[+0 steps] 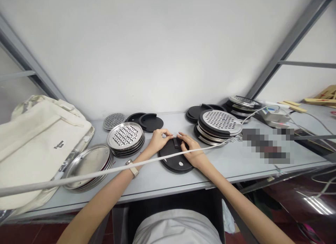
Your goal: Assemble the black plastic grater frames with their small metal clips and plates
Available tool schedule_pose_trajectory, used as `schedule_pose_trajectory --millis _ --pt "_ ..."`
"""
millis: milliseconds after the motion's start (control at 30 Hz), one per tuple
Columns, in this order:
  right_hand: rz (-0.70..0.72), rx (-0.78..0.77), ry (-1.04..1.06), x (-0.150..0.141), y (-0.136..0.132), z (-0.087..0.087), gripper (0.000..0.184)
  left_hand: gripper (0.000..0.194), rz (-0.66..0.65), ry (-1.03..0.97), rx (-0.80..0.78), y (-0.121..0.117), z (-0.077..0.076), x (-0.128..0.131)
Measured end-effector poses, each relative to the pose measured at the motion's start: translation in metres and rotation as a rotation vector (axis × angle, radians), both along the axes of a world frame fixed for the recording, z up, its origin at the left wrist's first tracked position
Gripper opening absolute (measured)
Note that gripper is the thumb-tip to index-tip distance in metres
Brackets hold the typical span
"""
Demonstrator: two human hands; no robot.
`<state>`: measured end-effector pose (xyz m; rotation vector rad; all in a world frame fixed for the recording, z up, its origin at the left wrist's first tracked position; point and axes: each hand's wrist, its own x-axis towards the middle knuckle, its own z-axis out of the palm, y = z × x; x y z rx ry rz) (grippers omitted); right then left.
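Note:
A round black plate with a small hole near its front edge lies flat on the table before me. At its back edge, the thumb and fingers of my left hand pinch a small, thin, shiny metal piece. My right hand curls over the plate's right side, its fingertips reaching the other end of that piece. Between the hands, a black rectangular part sits on the plate. The piece's exact kind is too small to make out.
Left of the plate stand stacked metal grater discs and plain metal discs, beside a cream cloth bag. Black-rimmed discs are stacked at right. A pale cable crosses the view in front of my forearms.

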<state>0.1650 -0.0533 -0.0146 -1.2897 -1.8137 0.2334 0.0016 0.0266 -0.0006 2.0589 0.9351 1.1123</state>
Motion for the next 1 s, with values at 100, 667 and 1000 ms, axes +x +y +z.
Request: schedule_pose_trajectory --millis 100,667,1000 --pt "-0.002 -0.003 0.003 0.0001 0.0005 -0.0018 0.036 0.006 -0.004 -0.005 0.0 0.0 -0.0005 0.0" --pt "-0.026 0.01 0.003 0.0001 0.0012 -0.0061 0.036 0.008 -0.004 -0.028 -0.015 -0.0024 0.0001 0.0006" --pt "-0.016 -0.014 0.001 -0.0007 -0.0017 -0.0007 0.038 0.011 -0.016 -0.035 -0.011 -0.0029 -0.0017 0.0004"
